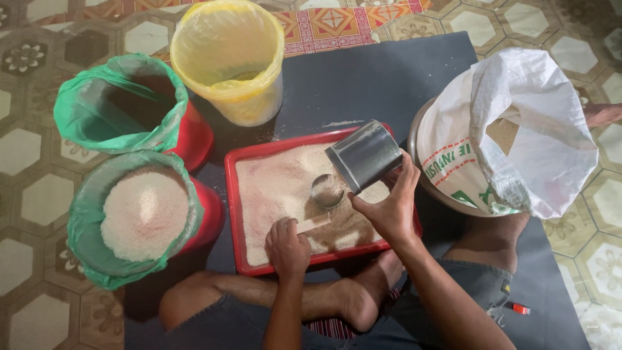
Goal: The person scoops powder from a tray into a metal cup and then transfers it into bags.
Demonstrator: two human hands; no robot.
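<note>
red plastic forms the tray (pixel 234 194) at the centre of the frame, filled with pale grain. a metal scoop (pixel 326 192) with a light handle is gripped by the left hand (pixel 287 246), fingers curled shut around the handle; its long axis runs from lower left up to the right, bowl toward the cup. a steel cup (pixel 364 156) is held tilted above the scoop by the right hand (pixel 391 206), fingers wrapped closed on it, mouth facing down-left. a white sack (pixel 538 129) is seen at right, lined buckets (pixel 142 214) at left.
</note>
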